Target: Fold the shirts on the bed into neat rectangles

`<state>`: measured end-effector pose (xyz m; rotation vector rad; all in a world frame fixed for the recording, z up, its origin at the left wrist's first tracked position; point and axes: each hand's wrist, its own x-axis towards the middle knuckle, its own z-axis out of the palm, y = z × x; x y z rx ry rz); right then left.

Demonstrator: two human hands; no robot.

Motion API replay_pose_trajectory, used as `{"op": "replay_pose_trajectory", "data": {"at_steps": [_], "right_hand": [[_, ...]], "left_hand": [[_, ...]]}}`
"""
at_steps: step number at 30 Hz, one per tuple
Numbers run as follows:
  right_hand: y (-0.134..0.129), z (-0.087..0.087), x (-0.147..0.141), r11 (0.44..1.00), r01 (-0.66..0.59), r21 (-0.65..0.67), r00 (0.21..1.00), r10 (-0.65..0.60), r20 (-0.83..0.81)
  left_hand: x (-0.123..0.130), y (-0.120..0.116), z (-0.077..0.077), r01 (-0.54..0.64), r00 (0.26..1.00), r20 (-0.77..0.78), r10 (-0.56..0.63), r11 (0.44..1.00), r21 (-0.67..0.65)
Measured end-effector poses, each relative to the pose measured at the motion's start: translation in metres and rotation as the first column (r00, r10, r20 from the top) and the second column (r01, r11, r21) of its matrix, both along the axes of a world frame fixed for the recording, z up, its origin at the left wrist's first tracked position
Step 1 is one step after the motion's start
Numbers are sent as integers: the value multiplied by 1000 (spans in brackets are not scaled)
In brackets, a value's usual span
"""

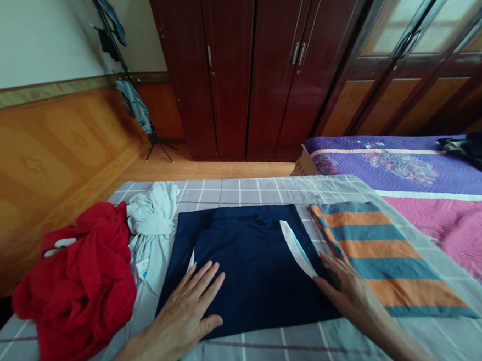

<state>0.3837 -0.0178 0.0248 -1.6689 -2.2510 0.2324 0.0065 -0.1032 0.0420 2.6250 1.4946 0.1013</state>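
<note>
- Label (142, 268) on pale garment (153, 208): too small to read.
- Left hand (189, 308): spread flat on navy shirt (253, 273).
- Right hand (349, 287): at its edge; I can't tell if gripping.

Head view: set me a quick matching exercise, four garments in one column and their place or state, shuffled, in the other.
Column one
1. Red garment
2. Pale garment
3. Dark blue garment
4. Striped garment

Column two
A. Spread flat, beneath the left hand
B. Lying flat, rightmost of these four
C. Bunched up, leftmost of these four
D. Rumpled, second from the left

Pairs: 1-C, 2-D, 3-A, 4-B
</note>
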Motion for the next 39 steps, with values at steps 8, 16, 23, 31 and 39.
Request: {"op": "replay_pose_trajectory", "data": {"at_steps": [8, 16, 23, 31, 39], "right_hand": [[19, 23, -13, 960, 122, -254, 988, -93, 125], [11, 30, -19, 908, 193, -373, 973, -127, 195], [11, 33, -12, 886, 109, -451, 992, -70, 103], [13, 10, 8, 838, 35, -545, 923, -237, -304], [20, 42, -21, 623, -46, -781, 695, -541, -473]], "left_hand": [[70, 111, 28, 105, 990, 97, -98, 992, -66], [111, 182, -15, 26, 989, 149, -18, 998, -53], [96, 197, -15, -17, 977, 209, 30, 998, -63], [105, 172, 9, -38, 975, 214, 61, 993, -110], [84, 44, 44, 279, 905, 405, -130, 900, -335]]}}
